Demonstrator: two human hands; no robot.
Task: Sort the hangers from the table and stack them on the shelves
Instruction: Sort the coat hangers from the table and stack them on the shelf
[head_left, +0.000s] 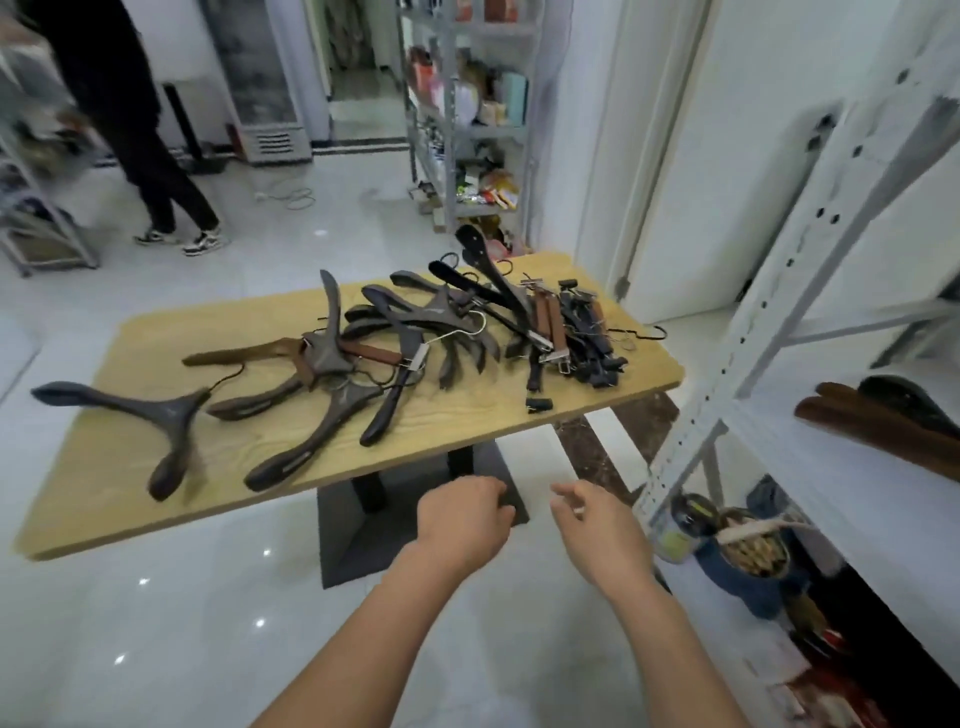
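Head view: a tangle of dark wooden hangers (363, 353) is sprawled over the light wood desk (130, 467), with two brown hangers (872, 431) on the white metal shelf (769, 447). The left hand (462, 514) and right hand (597, 530) hover short of the desk, each grip loose and empty. I'd lift matching ones by the body so the hooks don't snag.
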